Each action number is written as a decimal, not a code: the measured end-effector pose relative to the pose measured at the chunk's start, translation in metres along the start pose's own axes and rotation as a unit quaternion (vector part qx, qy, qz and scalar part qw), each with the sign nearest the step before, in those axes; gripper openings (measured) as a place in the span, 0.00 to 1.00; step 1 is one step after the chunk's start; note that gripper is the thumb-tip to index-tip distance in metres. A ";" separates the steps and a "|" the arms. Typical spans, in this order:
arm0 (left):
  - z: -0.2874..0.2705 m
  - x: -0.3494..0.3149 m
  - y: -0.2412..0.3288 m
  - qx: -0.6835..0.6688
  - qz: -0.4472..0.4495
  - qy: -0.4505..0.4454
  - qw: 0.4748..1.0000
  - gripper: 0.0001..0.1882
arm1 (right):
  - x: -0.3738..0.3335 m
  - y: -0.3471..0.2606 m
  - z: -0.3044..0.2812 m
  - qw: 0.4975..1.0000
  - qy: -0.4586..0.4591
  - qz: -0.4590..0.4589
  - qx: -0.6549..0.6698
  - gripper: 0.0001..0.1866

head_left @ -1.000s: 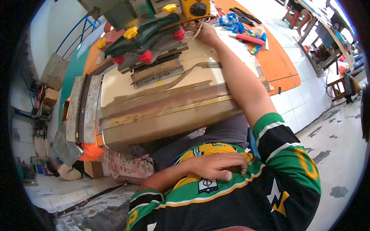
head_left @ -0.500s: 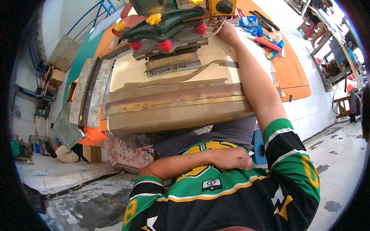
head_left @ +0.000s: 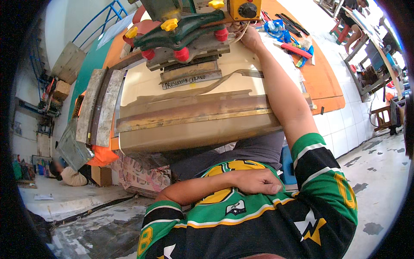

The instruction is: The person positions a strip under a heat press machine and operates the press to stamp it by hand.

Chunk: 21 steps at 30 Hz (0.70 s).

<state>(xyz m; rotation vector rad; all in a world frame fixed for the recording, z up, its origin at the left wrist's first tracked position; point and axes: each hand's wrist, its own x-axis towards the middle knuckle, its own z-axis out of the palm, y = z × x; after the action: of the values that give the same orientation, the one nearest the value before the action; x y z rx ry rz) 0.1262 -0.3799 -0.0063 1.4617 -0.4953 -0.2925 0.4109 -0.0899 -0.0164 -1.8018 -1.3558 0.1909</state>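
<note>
My left hand [head_left: 260, 181] rests against the front of my jersey with its fingers curled in; nothing shows in it. My right arm reaches forward along the right side of a press machine. My right hand [head_left: 251, 39] is beside pale cables [head_left: 238, 33], below a yellow control box [head_left: 244, 9] with a black dial; its fingers are hidden. In front of me stands the press, with a green bracket [head_left: 189, 34], yellow knobs and red feet. Beneath it a metal die block [head_left: 192, 78] with handwriting hangs over a cream, brown-taped work surface [head_left: 189, 113].
Worn metal bars [head_left: 92, 108] lie at the left, beside an orange bag [head_left: 103, 155]. On the orange table [head_left: 323, 82] at the right are a red-handled tool [head_left: 296, 50], blue plastic [head_left: 278, 29] and black tools. Other people sit at far left and far right.
My left hand has turned slightly, so its thumb shows more. The view has shifted a little; my right hand stays by the cables, and the press looks the same.
</note>
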 end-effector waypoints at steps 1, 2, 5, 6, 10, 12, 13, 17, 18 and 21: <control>0.003 0.002 0.005 0.001 0.000 -0.002 1.000 0.41 | 0.001 0.003 -0.001 1.000 -0.001 0.014 -0.005 0.18; 0.009 0.006 0.014 0.019 0.025 0.067 0.997 0.41 | 0.001 0.005 -0.001 1.000 0.001 0.014 -0.006 0.18; 0.011 0.005 0.007 0.051 0.054 0.089 0.993 0.41 | -0.001 -0.001 0.001 0.999 -0.004 -0.036 0.003 0.19; 0.009 0.004 0.002 0.065 0.056 0.042 0.995 0.42 | -0.005 -0.005 0.002 0.999 0.018 -0.042 0.018 0.15; 0.002 0.000 0.003 -0.057 -0.027 0.007 0.998 0.43 | 0.001 0.003 0.002 0.996 0.065 -0.055 -0.009 0.11; 0.004 -0.002 0.005 -0.067 0.001 0.065 0.996 0.33 | -0.002 -0.002 0.000 0.999 0.042 -0.020 -0.018 0.15; -0.001 -0.003 0.004 -0.055 -0.032 0.029 0.998 0.36 | -0.002 -0.005 -0.001 0.999 0.023 0.016 -0.028 0.19; 0.007 0.007 0.009 0.019 0.091 0.125 0.988 0.39 | -0.002 -0.004 -0.003 0.999 -0.010 0.024 -0.021 0.20; 0.007 0.007 0.012 0.019 0.091 0.126 0.988 0.39 | -0.002 -0.004 -0.003 0.999 -0.011 0.023 -0.021 0.20; 0.004 0.003 0.012 0.007 0.022 0.025 0.999 0.39 | -0.001 -0.004 -0.005 0.999 -0.004 0.024 -0.034 0.20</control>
<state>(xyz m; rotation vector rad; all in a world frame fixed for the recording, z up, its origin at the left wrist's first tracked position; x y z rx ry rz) 0.1260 -0.3833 0.0058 1.4669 -0.4901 -0.2165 0.4106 -0.0930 -0.0105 -1.8934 -1.3402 0.1807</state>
